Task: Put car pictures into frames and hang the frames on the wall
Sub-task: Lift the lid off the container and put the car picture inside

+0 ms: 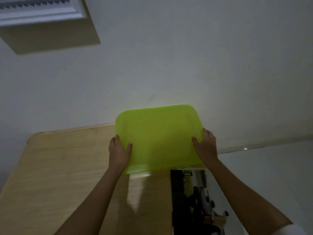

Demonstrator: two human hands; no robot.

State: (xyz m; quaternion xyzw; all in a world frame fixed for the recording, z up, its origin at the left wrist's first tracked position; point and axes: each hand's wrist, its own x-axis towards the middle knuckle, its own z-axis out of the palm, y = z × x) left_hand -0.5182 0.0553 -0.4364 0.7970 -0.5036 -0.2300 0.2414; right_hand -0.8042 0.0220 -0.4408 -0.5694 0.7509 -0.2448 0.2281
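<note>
A lime-green translucent plastic tray or lid (159, 136), rectangular with rounded corners, is held up in front of the white wall (186, 56). My left hand (119, 151) grips its left edge and my right hand (205, 146) grips its right edge. Below it, a dark-framed picture (191, 200) lies on the wooden tabletop (67, 175); its image is dim and hard to read.
A framed item with a white moulded border (42, 12) hangs at the upper left, with a tan panel (50, 39) under it. A white surface (271, 175) sits to the right of the table. The room is dim.
</note>
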